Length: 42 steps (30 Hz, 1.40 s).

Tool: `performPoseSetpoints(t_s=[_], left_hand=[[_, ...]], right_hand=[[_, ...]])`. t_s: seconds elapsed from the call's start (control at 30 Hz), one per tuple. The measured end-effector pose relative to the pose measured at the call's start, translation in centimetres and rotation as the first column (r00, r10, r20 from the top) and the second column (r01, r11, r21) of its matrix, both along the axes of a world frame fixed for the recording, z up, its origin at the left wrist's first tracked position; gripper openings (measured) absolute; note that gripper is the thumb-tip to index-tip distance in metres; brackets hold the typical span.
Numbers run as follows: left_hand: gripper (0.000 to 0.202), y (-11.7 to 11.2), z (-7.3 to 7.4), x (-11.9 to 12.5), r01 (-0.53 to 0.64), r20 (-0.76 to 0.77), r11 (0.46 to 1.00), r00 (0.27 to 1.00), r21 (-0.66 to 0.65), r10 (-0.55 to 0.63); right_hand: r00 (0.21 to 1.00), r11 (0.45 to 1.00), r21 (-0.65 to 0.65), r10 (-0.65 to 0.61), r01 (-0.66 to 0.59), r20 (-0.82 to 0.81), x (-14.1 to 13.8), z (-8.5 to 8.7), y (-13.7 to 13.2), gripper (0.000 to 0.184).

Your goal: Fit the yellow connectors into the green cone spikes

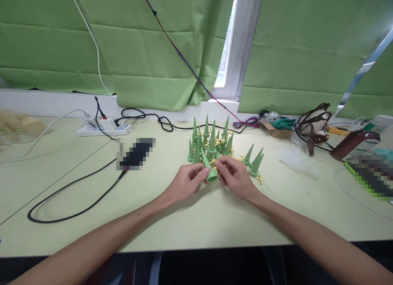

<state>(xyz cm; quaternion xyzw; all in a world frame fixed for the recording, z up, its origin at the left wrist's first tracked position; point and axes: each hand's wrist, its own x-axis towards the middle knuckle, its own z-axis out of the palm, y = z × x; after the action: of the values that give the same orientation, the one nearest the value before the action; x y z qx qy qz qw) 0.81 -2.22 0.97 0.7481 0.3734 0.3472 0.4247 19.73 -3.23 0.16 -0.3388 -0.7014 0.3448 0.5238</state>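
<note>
My left hand (186, 181) is closed around a green plastic cone (211, 176), which is tilted with its open base towards me. Against the cone's side, the fingers of my right hand (236, 179) pinch a small yellow plastic piece (214, 168), mostly hidden by the fingertips. Just beyond both hands stands a cluster of similar green cones (212, 139), with yellow T-shaped pieces among them. A few more cones (255, 165) stand to the right of my right hand, and a loose yellow piece (260, 179) lies beside them.
To the left, a blurred-out black device (136, 154) lies on a cable near a white power strip (104, 127). At the back right are a small cardboard box (278, 130), a brown-strapped bag (315, 123), clear plastic wrap (297, 160) and a dark red bottle (354, 145).
</note>
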Motion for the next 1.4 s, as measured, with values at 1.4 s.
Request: performPoseSetpoints(t_s=[1.4], left_hand=[[0.022,0.3,-0.6,0.2,-0.090,-0.125,0.872,0.978,0.482,0.169]], right_hand=[[0.994,0.995,-0.069,-0.082,0.077,-0.066,0.1,-0.2,0.2,0.027]])
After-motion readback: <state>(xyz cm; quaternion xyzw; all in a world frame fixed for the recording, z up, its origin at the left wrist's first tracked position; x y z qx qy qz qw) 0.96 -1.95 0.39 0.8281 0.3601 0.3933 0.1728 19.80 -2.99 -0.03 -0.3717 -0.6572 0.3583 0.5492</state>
